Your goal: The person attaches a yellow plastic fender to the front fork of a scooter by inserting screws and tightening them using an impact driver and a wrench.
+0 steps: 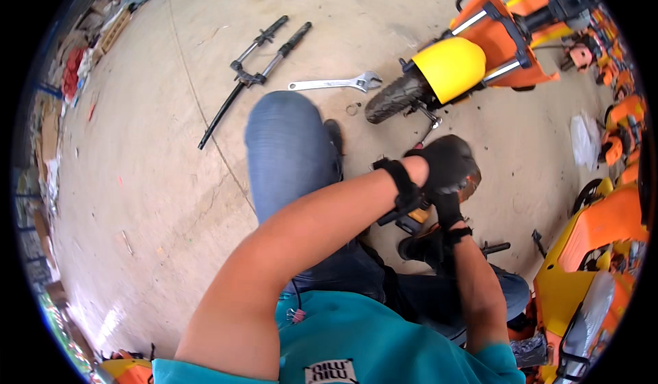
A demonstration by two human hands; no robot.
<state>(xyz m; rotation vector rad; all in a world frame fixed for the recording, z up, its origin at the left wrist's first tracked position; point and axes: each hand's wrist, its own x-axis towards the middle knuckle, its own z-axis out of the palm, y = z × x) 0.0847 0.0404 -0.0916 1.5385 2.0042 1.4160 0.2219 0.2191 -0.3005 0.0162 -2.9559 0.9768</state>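
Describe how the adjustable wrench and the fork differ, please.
The adjustable wrench is silver; the fork mixes black and silver. The wrench lies nearly level across the picture; the fork lies aslant. The wrench is shorter; the fork is longer, with two parallel legs. Both lie on the floor.

Here's a rounded orange-brown piece [471, 187], blurred, mostly covered, right of the black tyre [392, 100] and nearer the wearer; and a yellow-and-black tool [417, 215], partly hidden, also nearer than that tyre.
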